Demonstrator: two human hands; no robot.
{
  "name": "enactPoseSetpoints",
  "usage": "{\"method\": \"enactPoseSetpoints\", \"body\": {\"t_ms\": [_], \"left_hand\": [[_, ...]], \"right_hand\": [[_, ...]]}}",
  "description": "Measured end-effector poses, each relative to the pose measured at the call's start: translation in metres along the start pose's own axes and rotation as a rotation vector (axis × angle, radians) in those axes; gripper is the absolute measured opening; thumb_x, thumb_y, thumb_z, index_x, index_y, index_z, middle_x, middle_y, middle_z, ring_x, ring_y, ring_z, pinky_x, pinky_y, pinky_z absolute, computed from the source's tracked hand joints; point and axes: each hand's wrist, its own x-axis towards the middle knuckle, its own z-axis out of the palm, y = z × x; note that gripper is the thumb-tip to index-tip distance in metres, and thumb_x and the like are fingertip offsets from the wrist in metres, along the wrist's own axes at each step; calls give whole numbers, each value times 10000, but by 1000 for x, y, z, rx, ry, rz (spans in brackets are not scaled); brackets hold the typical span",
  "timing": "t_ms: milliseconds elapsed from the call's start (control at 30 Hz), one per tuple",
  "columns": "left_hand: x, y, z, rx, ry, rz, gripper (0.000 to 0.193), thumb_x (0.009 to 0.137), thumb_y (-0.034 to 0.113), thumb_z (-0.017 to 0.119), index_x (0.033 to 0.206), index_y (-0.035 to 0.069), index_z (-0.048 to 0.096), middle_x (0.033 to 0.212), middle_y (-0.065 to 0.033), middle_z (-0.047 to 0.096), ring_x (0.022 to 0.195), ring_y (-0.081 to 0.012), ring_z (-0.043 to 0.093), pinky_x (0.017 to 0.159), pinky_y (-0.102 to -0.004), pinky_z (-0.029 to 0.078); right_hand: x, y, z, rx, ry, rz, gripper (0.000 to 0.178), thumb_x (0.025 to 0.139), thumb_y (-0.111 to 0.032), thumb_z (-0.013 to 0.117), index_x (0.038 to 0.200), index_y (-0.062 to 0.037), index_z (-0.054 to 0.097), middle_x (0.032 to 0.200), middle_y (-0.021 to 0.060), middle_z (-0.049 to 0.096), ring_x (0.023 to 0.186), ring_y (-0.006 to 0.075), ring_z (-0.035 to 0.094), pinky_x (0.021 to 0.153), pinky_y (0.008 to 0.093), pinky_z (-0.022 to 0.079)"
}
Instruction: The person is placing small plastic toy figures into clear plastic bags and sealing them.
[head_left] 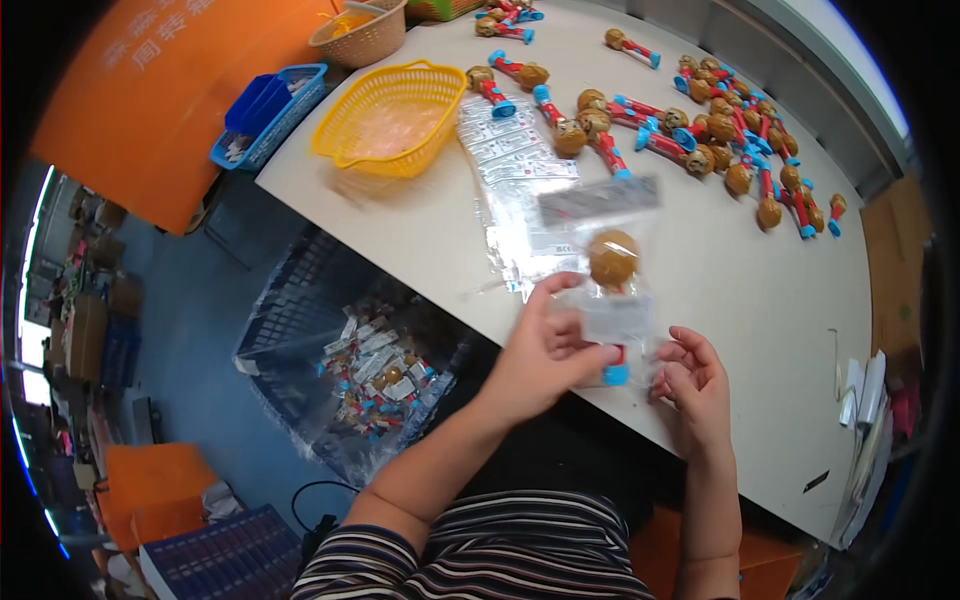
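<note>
A clear plastic bag [600, 318] with a printed label is held up over the front edge of the table. Inside it is a small toy figure with a round golden-brown head [613, 258] and a red and blue lower end. My left hand [548, 350] grips the bag from its left side, thumb laid across the toy's lower part. On the opposite side my right hand [692, 382] has its fingers curled in at the bag's lower right edge. Just beyond the hands lies a spread of flat clear bags [515, 165] with labels.
Many similar loose toys [722, 128] cover the table's far right. A yellow basket [440, 100] stands far left, with a beige basket [362, 40] and blue tray [262, 125] near it. Below the table's left edge, a large blue crate [275, 335] holds bagged toys.
</note>
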Motion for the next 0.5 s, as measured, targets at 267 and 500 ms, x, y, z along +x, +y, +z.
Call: {"method": "enactPoseSetpoints", "body": {"t_ms": [267, 500], "left_hand": [[-75, 4, -172, -20, 641, 412, 549, 860, 26, 629, 1367, 11, 419, 1228, -118, 587, 1091, -228, 604, 973, -378, 489], [-90, -60, -214, 744, 1077, 304, 540, 859, 60, 689, 1338, -20, 452, 1072, -121, 649, 1016, -183, 621, 892, -321, 495]], "right_hand": [[-1, 5, -11, -43, 10, 58, 254, 950, -72, 584, 1181, 32, 568, 993, 96, 654, 741, 112, 598, 692, 256, 513], [0, 5, -1, -149, -56, 49, 187, 950, -76, 619, 1097, 40, 617, 924, 83, 674, 748, 94, 604, 694, 231, 503]]}}
